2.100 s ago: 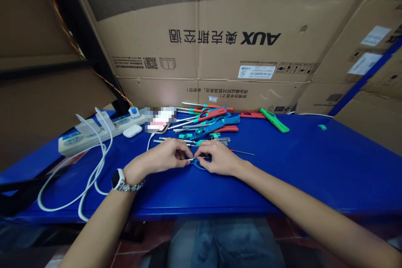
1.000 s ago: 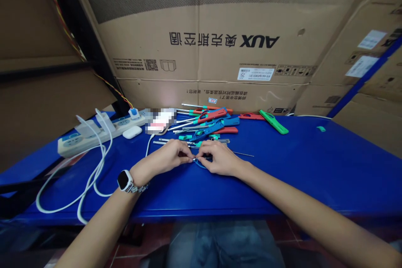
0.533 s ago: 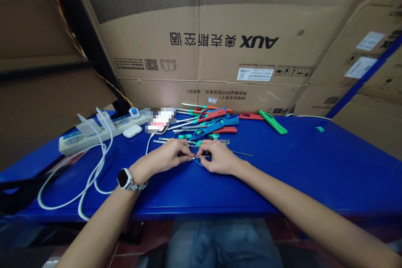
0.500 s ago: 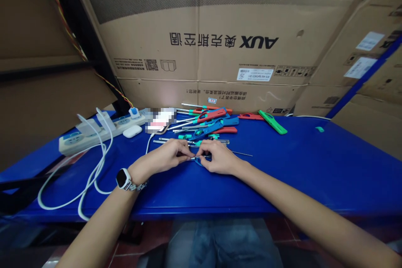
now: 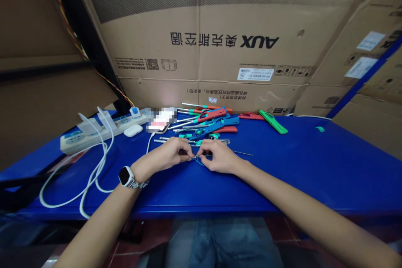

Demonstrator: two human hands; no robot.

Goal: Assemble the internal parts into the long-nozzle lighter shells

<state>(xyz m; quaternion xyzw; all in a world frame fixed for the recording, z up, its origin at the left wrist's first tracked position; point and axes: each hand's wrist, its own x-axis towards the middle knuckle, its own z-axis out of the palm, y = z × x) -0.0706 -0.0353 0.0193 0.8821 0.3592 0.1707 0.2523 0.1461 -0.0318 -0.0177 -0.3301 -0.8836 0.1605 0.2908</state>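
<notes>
My left hand (image 5: 176, 151) is closed in a pinch near the middle of the table. Facing it, my right hand (image 5: 218, 157) is pinched too, its fingertips almost touching the left ones. Between them shows a small metallic piece (image 5: 195, 157), mostly covered by the fingers. A thin blue loop (image 5: 199, 161), perhaps wire, curves below the right fingertips. From behind my right hand a thin metal rod (image 5: 244, 153) sticks out to the right. Just beyond both hands lie several long-nosed gas lighters (image 5: 216, 114) with red, orange and blue handles.
A red handle (image 5: 250, 116) and a green handle (image 5: 273, 122) lie at the back right. On the left are a power strip (image 5: 94, 131), white cables (image 5: 105, 163), a white case (image 5: 132, 130) and a phone (image 5: 163, 129). Cardboard (image 5: 220, 12) walls the blue table (image 5: 298, 167).
Both hands stay in nearly the same place, still pinching. The left fingertips have shifted very slightly, and the whole view has moved a little.
</notes>
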